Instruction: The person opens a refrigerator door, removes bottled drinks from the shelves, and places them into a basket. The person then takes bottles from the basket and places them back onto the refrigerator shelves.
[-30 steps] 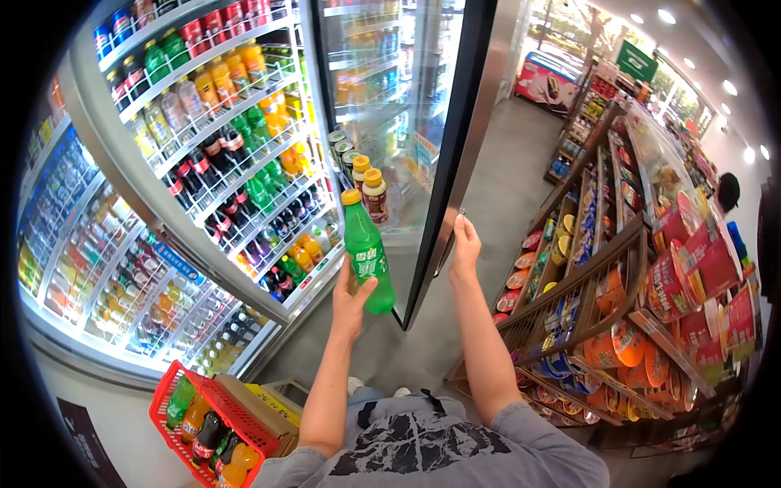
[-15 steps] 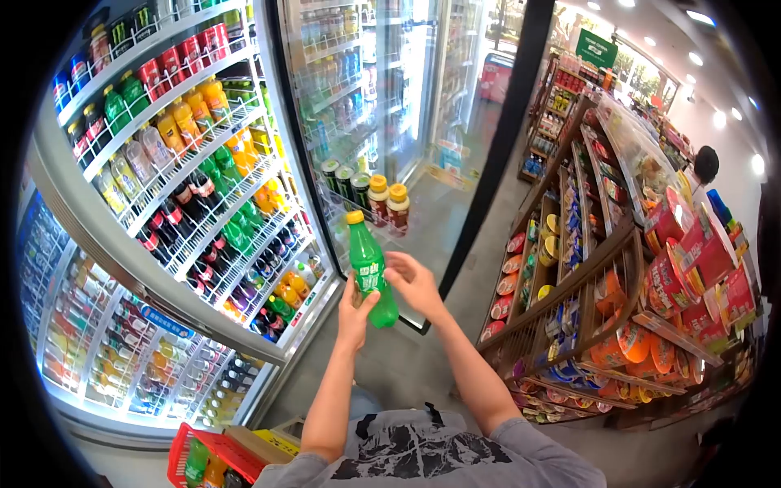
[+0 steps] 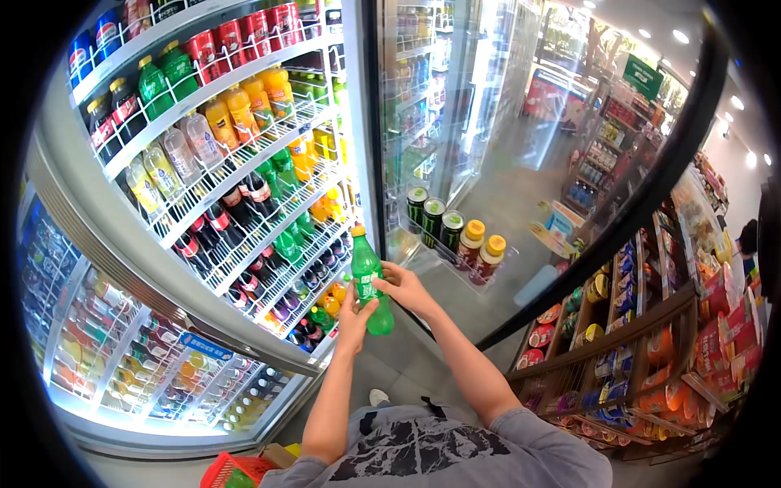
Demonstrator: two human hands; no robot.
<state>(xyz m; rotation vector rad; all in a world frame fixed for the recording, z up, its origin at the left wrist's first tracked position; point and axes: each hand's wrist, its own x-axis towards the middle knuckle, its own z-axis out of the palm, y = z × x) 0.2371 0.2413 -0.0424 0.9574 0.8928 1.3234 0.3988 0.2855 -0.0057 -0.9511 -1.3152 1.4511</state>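
A green plastic soda bottle with a yellow cap and a white-printed label is held in front of me, nearly upright and slightly tilted. My left hand is wrapped round its lower left side. From the right, my right hand closes on the bottle near the label, its fingers against the plastic. Beyond the bottle stands an open drinks fridge, its wire shelves filled with bottles and cans. Similar green bottles stand on one of its upper shelves.
The fridge's black-framed glass door stands open at right; several dark cans and two yellow-capped bottles sit by it. A snack rack is farther right. A red basket holding bottles is at lower left.
My view has swung left and nearer the fridge, so the shelves appear larger and the door farther right. My right hand has come in more closely against the bottle.
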